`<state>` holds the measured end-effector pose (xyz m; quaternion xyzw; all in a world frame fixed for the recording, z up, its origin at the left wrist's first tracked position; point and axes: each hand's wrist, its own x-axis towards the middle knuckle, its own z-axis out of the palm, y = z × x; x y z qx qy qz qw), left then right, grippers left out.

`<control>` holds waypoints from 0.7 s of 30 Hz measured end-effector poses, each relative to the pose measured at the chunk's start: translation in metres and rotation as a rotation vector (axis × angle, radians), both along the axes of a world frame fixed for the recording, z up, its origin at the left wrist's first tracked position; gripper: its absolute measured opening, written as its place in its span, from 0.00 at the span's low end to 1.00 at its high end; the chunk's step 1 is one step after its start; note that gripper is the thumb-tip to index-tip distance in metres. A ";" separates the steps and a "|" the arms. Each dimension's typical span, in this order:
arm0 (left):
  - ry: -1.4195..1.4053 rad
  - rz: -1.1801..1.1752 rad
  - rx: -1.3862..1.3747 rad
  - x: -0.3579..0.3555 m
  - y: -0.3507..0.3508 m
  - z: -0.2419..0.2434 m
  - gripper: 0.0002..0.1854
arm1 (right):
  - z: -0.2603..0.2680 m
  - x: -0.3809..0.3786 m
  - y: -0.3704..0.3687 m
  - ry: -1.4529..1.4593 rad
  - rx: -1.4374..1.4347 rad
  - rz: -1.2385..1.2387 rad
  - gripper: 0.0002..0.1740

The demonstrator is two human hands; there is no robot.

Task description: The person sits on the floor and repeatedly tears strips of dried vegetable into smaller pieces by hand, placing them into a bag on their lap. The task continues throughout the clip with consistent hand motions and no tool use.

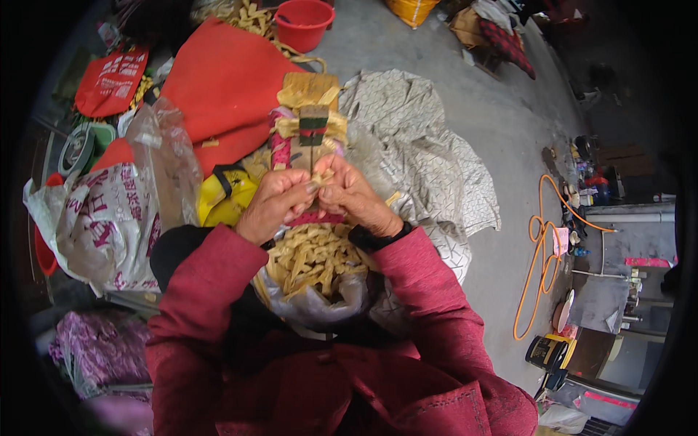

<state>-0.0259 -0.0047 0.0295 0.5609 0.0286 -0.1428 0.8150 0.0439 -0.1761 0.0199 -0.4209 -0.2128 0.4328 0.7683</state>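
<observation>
My left hand [281,201] and my right hand [349,193] meet at the centre, both gripping a small pale yellow strip [322,177] between thumbs and fingers; its material is unclear. Just beyond them a dark, thin upright part runs to a block [313,124] wrapped in green and red. Behind it stands a wooden board [311,87] with pale strips lying about it. Below my wrists, a plastic bag [327,305] in front of me holds a heap of short yellowish pieces [313,256]. What the fingertips do at the strip's underside is hidden.
Left lie a printed plastic sack [117,223], a yellow bag [229,191] and red cloth [229,82]. A red bucket [304,24] stands beyond. Patterned grey cloth [403,114] spreads at the right. An orange hose [537,261] loops across the concrete floor farther right.
</observation>
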 end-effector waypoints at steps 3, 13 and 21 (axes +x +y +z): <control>0.023 0.008 -0.076 0.000 0.003 -0.001 0.12 | 0.005 -0.002 0.000 -0.237 -0.189 -0.131 0.15; -0.034 0.086 0.157 0.002 -0.007 -0.005 0.16 | -0.003 -0.003 0.000 -0.552 -0.334 -0.295 0.08; -0.095 0.143 0.158 -0.006 -0.012 0.000 0.16 | -0.003 -0.005 0.004 -0.271 -0.243 -0.287 0.12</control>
